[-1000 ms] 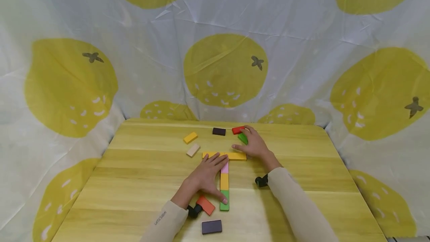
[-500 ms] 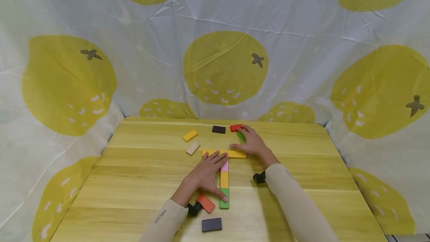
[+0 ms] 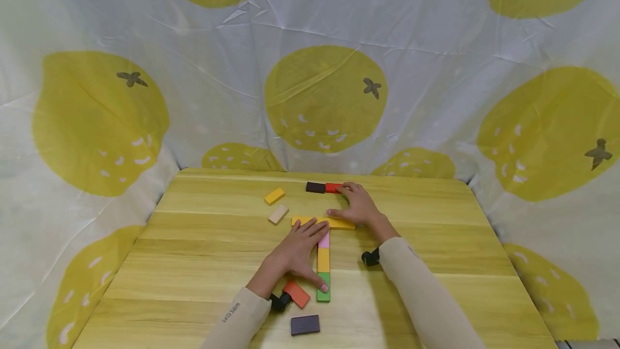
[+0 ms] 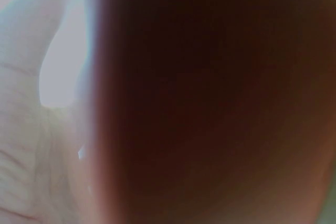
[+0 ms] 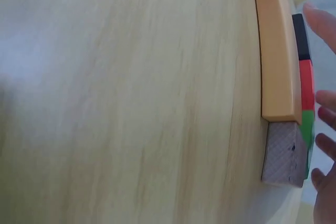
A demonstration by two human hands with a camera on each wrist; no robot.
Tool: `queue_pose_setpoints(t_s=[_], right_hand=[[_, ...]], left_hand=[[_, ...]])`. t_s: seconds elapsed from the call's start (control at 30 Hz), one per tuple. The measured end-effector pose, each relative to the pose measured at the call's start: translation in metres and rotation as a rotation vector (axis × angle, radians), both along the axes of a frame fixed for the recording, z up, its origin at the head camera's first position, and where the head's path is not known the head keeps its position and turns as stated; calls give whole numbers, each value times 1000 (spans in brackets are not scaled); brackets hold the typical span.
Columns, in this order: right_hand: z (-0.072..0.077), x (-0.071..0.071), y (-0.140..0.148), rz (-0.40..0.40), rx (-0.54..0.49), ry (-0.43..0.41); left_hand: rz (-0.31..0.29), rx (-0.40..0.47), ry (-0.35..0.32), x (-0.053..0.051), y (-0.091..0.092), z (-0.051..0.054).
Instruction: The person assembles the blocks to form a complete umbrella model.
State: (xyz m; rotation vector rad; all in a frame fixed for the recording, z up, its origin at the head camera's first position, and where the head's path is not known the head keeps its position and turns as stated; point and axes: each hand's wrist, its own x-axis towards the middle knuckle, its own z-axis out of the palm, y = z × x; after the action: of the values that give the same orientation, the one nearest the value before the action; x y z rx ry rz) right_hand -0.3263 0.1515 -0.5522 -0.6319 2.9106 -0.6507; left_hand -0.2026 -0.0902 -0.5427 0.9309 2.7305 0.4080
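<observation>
In the head view my left hand (image 3: 295, 252) lies spread over the line of blocks, its fingertips by the yellow row (image 3: 342, 223) and pink block (image 3: 324, 239), its thumb on the green block (image 3: 323, 294). My right hand (image 3: 363, 209), fingers loosely bent, touches a red block (image 3: 332, 188) whose left end meets a black block (image 3: 315, 187). Another green block, mostly hidden by that hand in the head view, shows beyond the red block (image 5: 306, 84) in the right wrist view, beside my right fingers (image 5: 326, 145). Blurred skin fills most of the left wrist view.
Left of the row lie a loose yellow block (image 3: 274, 196) and a pale wooden block (image 3: 278, 214). An orange-red block (image 3: 297, 294) is by my left wrist, with a dark block (image 3: 305, 325) nearer. A greyish block (image 5: 284, 153) adjoins the row's end.
My right hand has shifted left, and the red block has slid left against the black block. My left hand has stayed in place on the blocks.
</observation>
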Motion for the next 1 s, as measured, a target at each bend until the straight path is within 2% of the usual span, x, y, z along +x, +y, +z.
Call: queue_pose_setpoints(t_s=[0.33,1.0], right_hand=[[-6,3,0,37,7,29],[-7,10,6,46,0,90]], left_hand=[[-1,5,0,1,-1,-1],[-7,7,9,0,0,0]])
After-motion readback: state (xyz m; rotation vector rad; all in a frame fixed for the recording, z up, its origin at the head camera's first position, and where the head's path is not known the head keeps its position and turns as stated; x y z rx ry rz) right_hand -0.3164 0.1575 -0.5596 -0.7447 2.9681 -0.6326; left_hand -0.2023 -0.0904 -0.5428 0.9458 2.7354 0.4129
